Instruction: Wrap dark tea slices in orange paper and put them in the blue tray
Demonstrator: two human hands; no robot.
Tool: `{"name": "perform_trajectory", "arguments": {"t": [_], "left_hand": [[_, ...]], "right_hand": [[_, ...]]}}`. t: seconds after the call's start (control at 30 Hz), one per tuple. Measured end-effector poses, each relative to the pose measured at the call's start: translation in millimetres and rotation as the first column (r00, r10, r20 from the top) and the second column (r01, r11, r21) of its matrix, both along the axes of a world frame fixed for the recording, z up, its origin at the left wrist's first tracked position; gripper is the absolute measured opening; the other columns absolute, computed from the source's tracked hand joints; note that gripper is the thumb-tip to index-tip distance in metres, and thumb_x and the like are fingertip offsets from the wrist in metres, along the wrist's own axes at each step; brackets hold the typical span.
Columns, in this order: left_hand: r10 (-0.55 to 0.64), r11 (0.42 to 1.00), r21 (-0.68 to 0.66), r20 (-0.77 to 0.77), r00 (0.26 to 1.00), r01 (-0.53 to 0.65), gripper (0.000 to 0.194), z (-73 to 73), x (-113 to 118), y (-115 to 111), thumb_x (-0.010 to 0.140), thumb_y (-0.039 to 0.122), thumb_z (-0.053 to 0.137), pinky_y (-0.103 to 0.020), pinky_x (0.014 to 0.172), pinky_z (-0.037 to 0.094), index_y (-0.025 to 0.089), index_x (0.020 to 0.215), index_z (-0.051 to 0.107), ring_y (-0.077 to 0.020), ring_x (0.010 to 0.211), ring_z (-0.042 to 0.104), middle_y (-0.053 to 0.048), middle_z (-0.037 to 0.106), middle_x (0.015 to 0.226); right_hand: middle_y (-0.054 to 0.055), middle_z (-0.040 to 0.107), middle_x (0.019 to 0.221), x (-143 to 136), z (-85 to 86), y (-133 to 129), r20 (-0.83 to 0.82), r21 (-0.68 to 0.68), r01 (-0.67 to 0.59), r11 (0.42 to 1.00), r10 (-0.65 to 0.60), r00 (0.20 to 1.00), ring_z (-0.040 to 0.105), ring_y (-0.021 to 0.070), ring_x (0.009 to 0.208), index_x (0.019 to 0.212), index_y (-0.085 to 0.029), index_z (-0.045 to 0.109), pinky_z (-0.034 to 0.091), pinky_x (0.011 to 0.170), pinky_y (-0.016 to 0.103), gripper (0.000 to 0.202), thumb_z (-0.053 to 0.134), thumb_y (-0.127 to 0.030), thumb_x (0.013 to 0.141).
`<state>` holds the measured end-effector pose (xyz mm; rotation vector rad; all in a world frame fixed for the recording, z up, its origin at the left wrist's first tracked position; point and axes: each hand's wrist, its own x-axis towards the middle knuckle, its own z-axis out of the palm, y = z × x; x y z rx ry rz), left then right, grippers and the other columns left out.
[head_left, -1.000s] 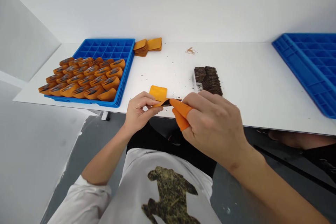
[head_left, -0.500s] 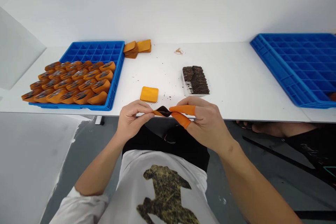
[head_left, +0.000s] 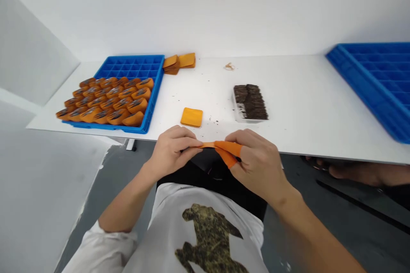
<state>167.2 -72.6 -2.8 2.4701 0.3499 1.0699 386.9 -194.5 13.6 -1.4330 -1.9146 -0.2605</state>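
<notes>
Between my two hands, near the table's front edge, is a small orange pouch (head_left: 209,145), seen almost edge-on. My left hand (head_left: 175,150) pinches its left end between thumb and fingers. My right hand (head_left: 258,158) pinches the right end, with orange finger covers on the thumb and forefinger. Just beyond the pouch lies a flat orange piece (head_left: 191,117) on the white table. To the right of that stands a clear container (head_left: 239,113) packed with thin dark brown strips (head_left: 255,101); white shows at its left side.
At left, a blue divided tray (head_left: 153,104) holds rows of opened orange pouches (head_left: 105,102); its back cells show bare. Stacked flat orange pieces (head_left: 179,62) lie beside it. A tangle of thin bands (head_left: 229,66) is near the wall. Another blue tray (head_left: 368,89) stands right. A person's leg (head_left: 368,173) shows below the table.
The pouch's mouth, which gaped dark before, now looks narrow and nearly closed. Both hands still pinch its ends. The camera view has shifted, so the table things appear farther right.
</notes>
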Motion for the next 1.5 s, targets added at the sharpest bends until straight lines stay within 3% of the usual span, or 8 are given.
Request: {"name": "perform_trajectory", "arguments": {"t": [0.27, 0.43, 0.57, 0.83, 1.07, 1.2, 1.27, 1.5], "left_hand": [[0.264, 0.961, 0.137, -0.171, 0.949, -0.242, 0.017, 26.6, -58.2, 18.7, 0.109, 0.024, 0.066, -0.031, 0.079, 0.058, 0.02, 0.098, 0.079, -0.0185, 0.088, 0.073, -0.006, 0.079, 0.095], [0.667, 0.74, 0.245, -0.384, 0.638, -0.627, 0.016, 45.4, -120.2, 66.6, 0.102, 0.023, 0.071, -0.034, 0.071, 0.048, 0.02, 0.089, 0.079, -0.0194, 0.082, 0.066, -0.004, 0.076, 0.093], [0.746, 0.633, 0.32, -0.495, 0.446, -0.705, 0.023, 36.0, -124.6, 87.5, 0.104, 0.023, 0.061, -0.036, 0.077, 0.05, 0.02, 0.094, 0.081, -0.0233, 0.092, 0.069, -0.008, 0.079, 0.103], [0.733, 0.63, 0.343, -0.56, 0.387, -0.697, 0.03, 14.3, -118.8, 93.7, 0.104, 0.03, 0.056, -0.041, 0.081, 0.055, 0.022, 0.1, 0.085, -0.0305, 0.1, 0.073, -0.011, 0.081, 0.108], [0.71, 0.704, 0.391, -0.375, 0.596, -0.593, 0.069, -18.5, -127.2, 73.2, 0.106, 0.057, 0.062, -0.067, 0.136, 0.023, 0.023, 0.165, 0.055, -0.0456, 0.17, 0.031, -0.016, 0.058, 0.169], [0.711, 0.699, 0.39, -0.29, 0.641, -0.599, 0.075, -30.3, -127.0, 66.8, 0.104, 0.055, 0.067, -0.074, 0.139, 0.009, 0.024, 0.17, 0.048, -0.0468, 0.176, 0.012, -0.016, 0.052, 0.175], [0.697, 0.698, 0.409, -0.197, 0.69, -0.588, 0.074, -28.8, -122.4, 63.9, 0.101, 0.05, 0.074, -0.074, 0.138, 0.018, 0.028, 0.167, 0.05, -0.0472, 0.176, 0.014, -0.014, 0.052, 0.174], [0.545, 0.785, 0.368, -0.026, 0.838, -0.499, 0.09, -26.3, -89.0, 41.8, 0.089, 0.036, 0.086, -0.08, 0.132, 0.036, 0.052, 0.168, 0.047, -0.049, 0.166, 0.039, 0.004, 0.052, 0.175]], "right_hand": [[0.008, 0.079, 0.099, -19.2, -16.5, 11.4, -0.065, 0.027, -0.007, 1.0, 0.009, 0.998, 0.073, 0.0213, 0.082, 0.099, -0.017, 0.08, 0.057, 0.066, 0.038, 0.013, 0.069, -0.02, 0.106], [0.009, 0.078, 0.101, -11.8, -21.3, 9.8, -0.088, 0.045, 0.018, 0.999, -0.014, 0.996, 0.074, 0.0226, 0.083, 0.103, -0.018, 0.08, 0.06, 0.068, 0.04, 0.008, 0.073, -0.023, 0.105], [0.008, 0.078, 0.101, -11.4, -22.1, 10.6, -0.087, 0.048, 0.016, 0.999, -0.012, 0.996, 0.074, 0.0221, 0.083, 0.105, -0.019, 0.079, 0.06, 0.067, 0.04, 0.007, 0.073, -0.023, 0.105], [0.006, 0.077, 0.1, -7.7, -22.1, 6.5, -0.091, 0.037, 0.033, 0.999, -0.03, 0.995, 0.073, 0.0219, 0.085, 0.108, -0.023, 0.078, 0.058, 0.068, 0.038, 0.006, 0.073, -0.023, 0.105], [0.004, 0.08, 0.101, 43.2, -35.6, -2.1, -0.214, -0.067, 0.193, 0.979, -0.203, 0.955, 0.074, 0.0219, 0.087, 0.106, -0.027, 0.084, 0.057, 0.072, 0.037, 0.011, 0.076, -0.034, 0.103], [0.007, 0.08, 0.092, 105.3, -29.5, 24.2, -0.164, -0.302, 0.485, 0.821, -0.546, 0.821, 0.069, 0.0218, 0.077, 0.101, -0.023, 0.089, 0.052, 0.071, 0.04, 0.02, 0.074, -0.036, 0.098], [0.008, 0.08, 0.092, 129.0, -23.9, 51.2, 0.001, -0.39, 0.56, 0.731, -0.608, 0.794, 0.067, 0.0241, 0.079, 0.103, -0.022, 0.09, 0.05, 0.076, 0.043, 0.022, 0.073, -0.032, 0.095], [0.017, 0.077, 0.123, 144.7, -22.1, 132.2, 0.275, -0.439, 0.546, 0.713, -0.472, 0.838, 0.06, 0.0329, 0.111, 0.114, -0.018, 0.089, 0.043, 0.081, 0.043, 0.03, 0.063, -0.022, 0.099]]}}
